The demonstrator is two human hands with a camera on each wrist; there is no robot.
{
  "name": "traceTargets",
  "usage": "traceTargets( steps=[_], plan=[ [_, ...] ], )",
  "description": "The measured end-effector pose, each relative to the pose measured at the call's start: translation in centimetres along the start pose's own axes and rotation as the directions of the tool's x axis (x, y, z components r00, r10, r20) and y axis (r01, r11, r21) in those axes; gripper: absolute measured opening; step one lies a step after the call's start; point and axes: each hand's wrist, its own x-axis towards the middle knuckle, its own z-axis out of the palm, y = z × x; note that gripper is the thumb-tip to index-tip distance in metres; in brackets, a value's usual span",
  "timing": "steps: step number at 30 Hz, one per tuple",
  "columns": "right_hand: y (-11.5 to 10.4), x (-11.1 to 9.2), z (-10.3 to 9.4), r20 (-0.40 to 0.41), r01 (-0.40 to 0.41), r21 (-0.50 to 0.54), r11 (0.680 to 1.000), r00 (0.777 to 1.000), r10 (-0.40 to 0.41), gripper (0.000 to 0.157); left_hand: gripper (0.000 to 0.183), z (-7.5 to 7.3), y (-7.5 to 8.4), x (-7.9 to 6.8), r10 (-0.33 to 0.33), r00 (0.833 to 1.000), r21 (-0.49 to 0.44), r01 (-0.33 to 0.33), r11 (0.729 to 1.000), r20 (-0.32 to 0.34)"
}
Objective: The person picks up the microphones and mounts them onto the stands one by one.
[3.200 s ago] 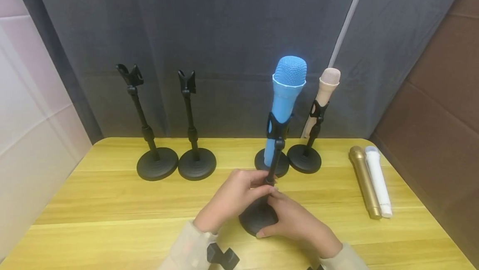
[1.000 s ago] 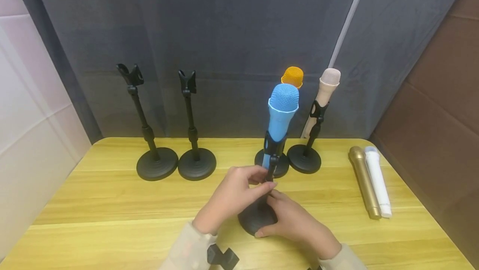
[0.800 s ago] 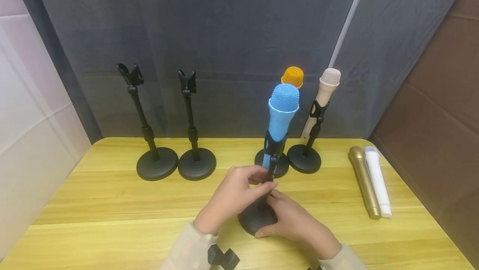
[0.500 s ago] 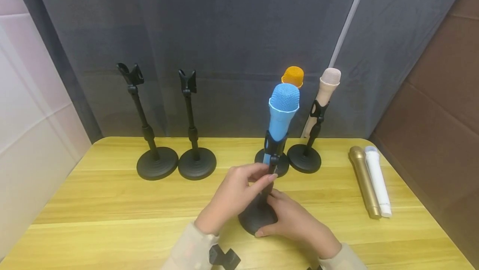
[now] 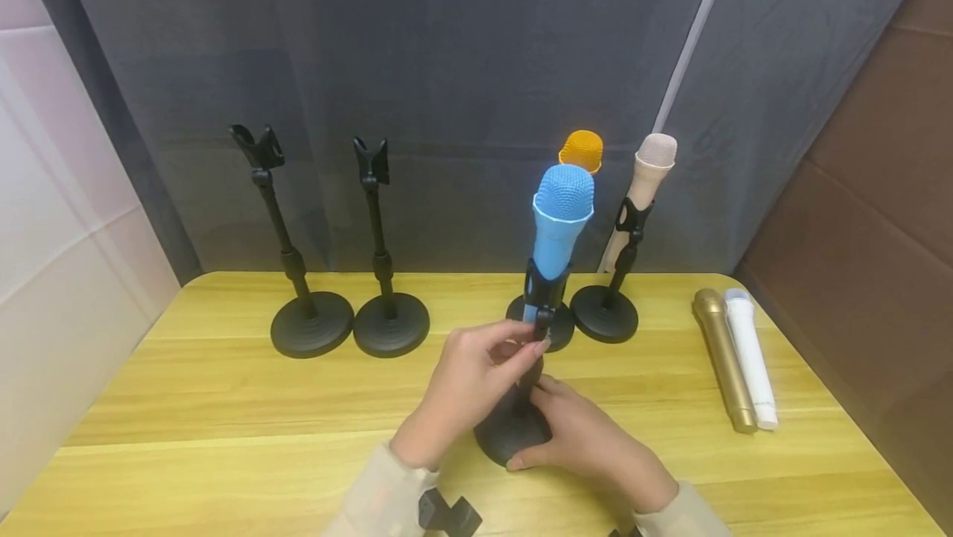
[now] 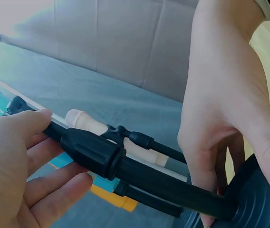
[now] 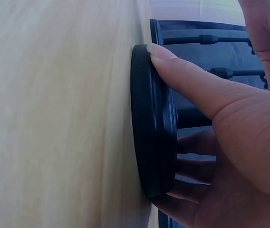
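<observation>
A blue microphone [image 5: 563, 210] sits in the clip of a black desk stand [image 5: 514, 431], its head upward. My left hand [image 5: 471, 380] pinches the stand's thin upper pole between thumb and fingers, just under the clip. In the left wrist view the thick collar [image 6: 93, 151] of the pole lies right below that thumb. My right hand [image 5: 584, 438] grips the round base, thumb on its near rim and fingers around the far side. The right wrist view shows the base [image 7: 151, 123] standing on the wooden table [image 7: 54, 118].
Two black stands [image 5: 311, 323] [image 5: 390, 324] with bare clips stand at the back left. Behind the blue microphone are an orange microphone [image 5: 581, 151] and a beige microphone [image 5: 646, 177], the beige one in a stand. A gold microphone [image 5: 725, 363] and a white microphone [image 5: 752, 359] lie at the right.
The blue microphone has come down with the stand's upper part, uncovering the orange one behind. My left hand has since shifted slightly up the pole; my right hand stays on the base.
</observation>
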Motion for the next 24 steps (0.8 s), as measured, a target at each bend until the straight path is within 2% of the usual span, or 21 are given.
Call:
traceTargets(
  steps=[8, 12, 19, 24],
  plan=[
    [-0.22, -0.03, -0.09, 0.007, -0.010, 0.019, 1.000, 1.000, 0.010, 0.100, 0.014, -0.11, -0.18, -0.09, -0.028, 0.999, -0.005, 0.029, 1.000, 0.037],
    [-0.13, -0.09, -0.01, 0.005, 0.002, 0.020, 1.000, 1.000, -0.002, 0.099, 0.017, 0.13, -0.02, -0.12, -0.034, 0.999, -0.006, 0.035, 0.999, 0.019],
    [-0.11, -0.03, -0.03, 0.000, 0.012, 0.018, 1.000, 1.000, -0.012, 0.096, 0.019, 0.72, 0.58, -0.08, 0.012, 0.997, 0.046, -0.008, 0.999, -0.083],
    [-0.08, 0.01, 0.03, 0.005, 0.003, 0.014, 1.000, 1.000, -0.003, 0.099, 0.013, 0.70, 0.45, -0.18, 0.102, 0.992, 0.140, -0.091, 0.986, -0.074]
  ],
)
